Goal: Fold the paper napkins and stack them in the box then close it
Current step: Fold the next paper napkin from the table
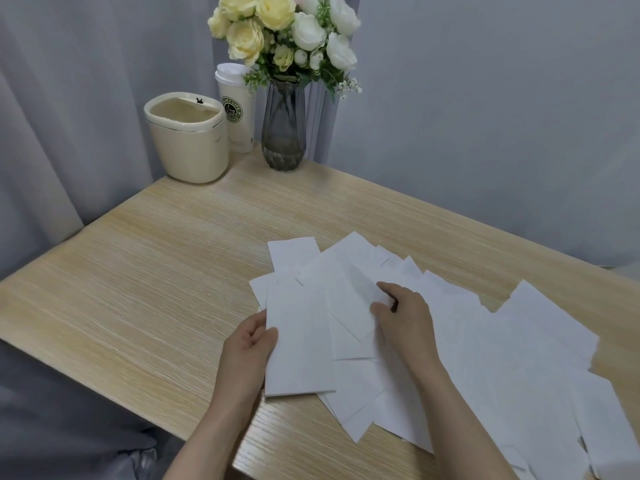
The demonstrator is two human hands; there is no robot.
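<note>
Several white paper napkins (485, 348) lie spread and overlapping over the right half of the wooden table (145, 278). My left hand (247, 351) holds the left edge of a folded stack of napkins (299, 344), thumb on top. My right hand (403, 317) pinches one napkin (356, 306) lying on the pile just right of that stack. No box for the napkins is in view.
At the table's far corner stand a cream lidded bin (188, 140), a white takeaway coffee cup (237, 109) and a grey glass vase of white and yellow flowers (284, 126). Grey curtains hang behind. The table's near edge runs diagonally below my left forearm.
</note>
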